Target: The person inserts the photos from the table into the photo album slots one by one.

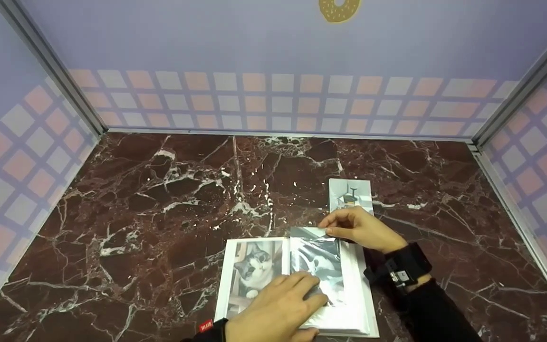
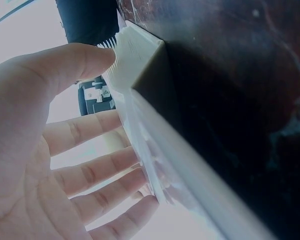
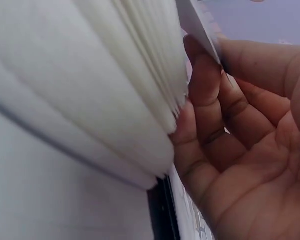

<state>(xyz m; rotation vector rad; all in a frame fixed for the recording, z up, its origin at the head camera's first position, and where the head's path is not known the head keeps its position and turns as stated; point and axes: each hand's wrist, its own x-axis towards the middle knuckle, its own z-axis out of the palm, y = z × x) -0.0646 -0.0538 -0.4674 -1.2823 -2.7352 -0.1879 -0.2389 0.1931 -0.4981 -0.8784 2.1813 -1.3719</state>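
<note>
An open photo album (image 1: 337, 319) lies on the marbled table in the head view. Its left page carries a cat photo (image 1: 255, 263), partly covered by my left hand (image 1: 278, 304). On the right page a grey photo (image 1: 318, 259) sits in a glossy clear sleeve, its upper end sticking out past the page's top edge. My right hand (image 1: 368, 231) pinches that photo's top right corner between thumb and fingers. The left hand's extended fingers rest across the lower part of the right page. In the left wrist view, its thumb is against the fanned page edges (image 2: 132, 55).
A stack of picture cards (image 1: 349, 192) lies just behind the right hand. Patterned walls (image 1: 273, 102) enclose the table at the back and both sides. Black straps with devices (image 1: 399, 270) sit on the wrists.
</note>
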